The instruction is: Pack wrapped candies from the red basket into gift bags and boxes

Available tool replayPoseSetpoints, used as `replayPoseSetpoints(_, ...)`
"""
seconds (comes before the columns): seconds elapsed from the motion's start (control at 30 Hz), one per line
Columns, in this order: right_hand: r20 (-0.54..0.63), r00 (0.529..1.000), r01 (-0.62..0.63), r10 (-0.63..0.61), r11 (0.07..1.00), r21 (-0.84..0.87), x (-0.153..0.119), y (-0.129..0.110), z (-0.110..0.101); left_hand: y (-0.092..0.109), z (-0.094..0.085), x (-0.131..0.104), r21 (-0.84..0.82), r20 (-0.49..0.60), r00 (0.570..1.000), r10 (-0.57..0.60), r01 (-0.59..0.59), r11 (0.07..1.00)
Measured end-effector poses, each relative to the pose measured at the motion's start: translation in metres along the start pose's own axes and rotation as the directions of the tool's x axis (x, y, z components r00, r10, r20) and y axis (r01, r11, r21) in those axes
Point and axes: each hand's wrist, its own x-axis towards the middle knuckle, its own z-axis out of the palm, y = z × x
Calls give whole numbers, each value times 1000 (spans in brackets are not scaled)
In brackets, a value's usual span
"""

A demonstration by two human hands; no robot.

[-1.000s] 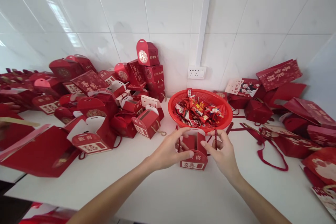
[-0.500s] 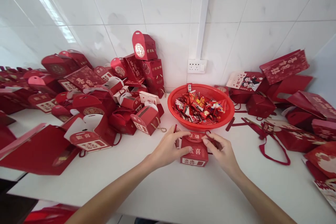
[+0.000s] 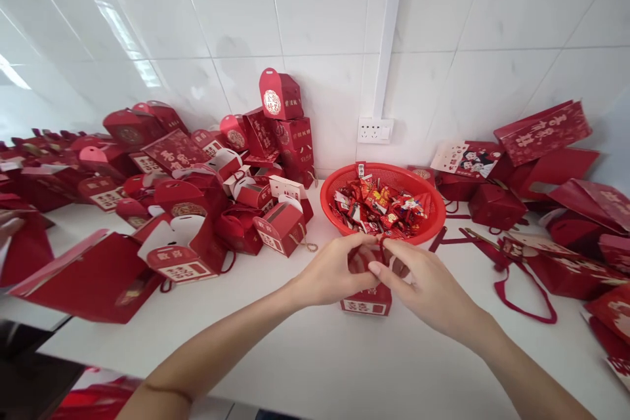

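Small red box (image 3: 367,302) stood just before red basket (image 3: 381,203). Left hand (image 3: 335,272), right hand (image 3: 423,285): fingertips pinched shut on box cord above box top.

1. Setting: small packing or assembly workroom, not a home table.
2. Evidence: white worktop (image 3: 305,354) against glossy white-tiled wall (image 3: 305,6), wall socket (image 3: 375,130) at 12 o'clock.
3. Piles of red gift boxes (image 3: 197,190) at 10 o'clock, red paper bags (image 3: 551,170) at 2 o'clock, red basket (image 3: 428,193) of wrapped sweets (image 3: 381,207) at 12.
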Motion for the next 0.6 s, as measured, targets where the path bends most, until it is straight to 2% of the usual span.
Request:
replayPoseSetpoints(0.1, 64, 998, 11, -9, 999, -31, 2, -23, -11, 4, 0, 1, -169, -45, 999, 24, -32, 985)
replayPoseSetpoints(0.3, 51, 987, 158, -151, 970, -187, 11, -51, -12, 20, -11, -4, -267, -224, 974, -22, -39, 963)
replayPoseSetpoints(0.47, 50, 974, 227, -221, 939, -259, 16, -67, -7, 33, -22, -13, -255, -320, 947, 30, -117, 960)
replayPoseSetpoints(0.6, 35, 951, 309, -307, 937, -166, 18, -73, -7, 43, -39, -21, -227, -379, 924, 49, -144, 963)
